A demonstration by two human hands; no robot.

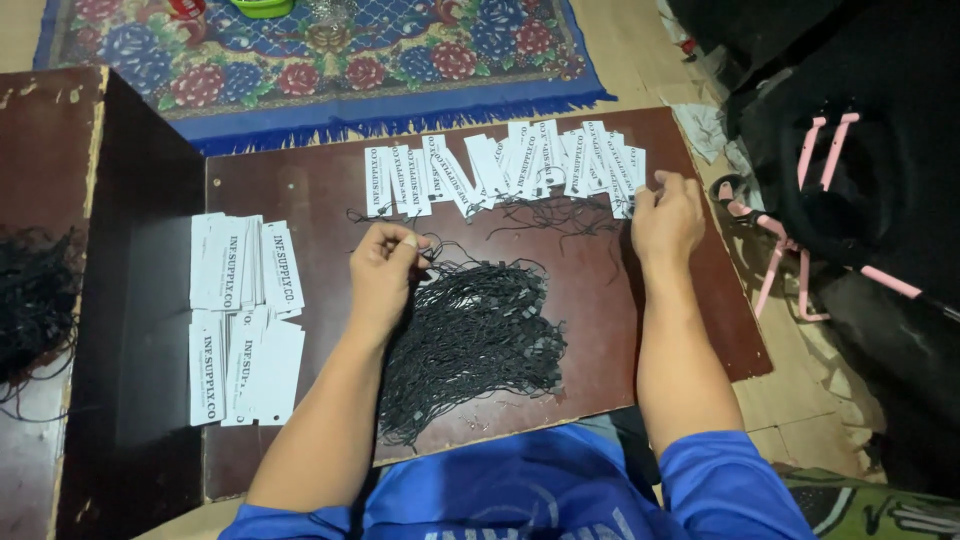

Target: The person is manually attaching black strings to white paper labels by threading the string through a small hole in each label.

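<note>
Nearest the camera, blue sleeves (pixel 560 495) frame two bare forearms stretched over a dark brown desk (pixel 300 180). Between the forearms lies a loose heap of black tag strings (pixel 475 340), each with a small black plastic end, spread across the middle of the desk and reaching its near edge.

The left hand (pixel 385 270) sits at the heap's upper left edge, its grip pinched shut on a single black string (pixel 432 248) lifted from the heap. To the left of that arm, two stacks of white paper hang tags (pixel 245 315) with black print lie on the desk, one stack behind the other.

The right hand (pixel 665 215) is farther out, at the right end of a fanned row of white hang tags (pixel 510 165) that runs along the far side of the desk with thin strings trailing from it. Its fingertips (pixel 640 192) touch the last tags in the row; whether the grip is closed on one cannot be told.

Beyond the desk lies a floral rug (pixel 330 60) with a blue fringe. At the far left another bundle of black strings (pixel 30 300) rests on a separate brown surface. To the right sits black fabric with pink straps (pixel 830 150).
</note>
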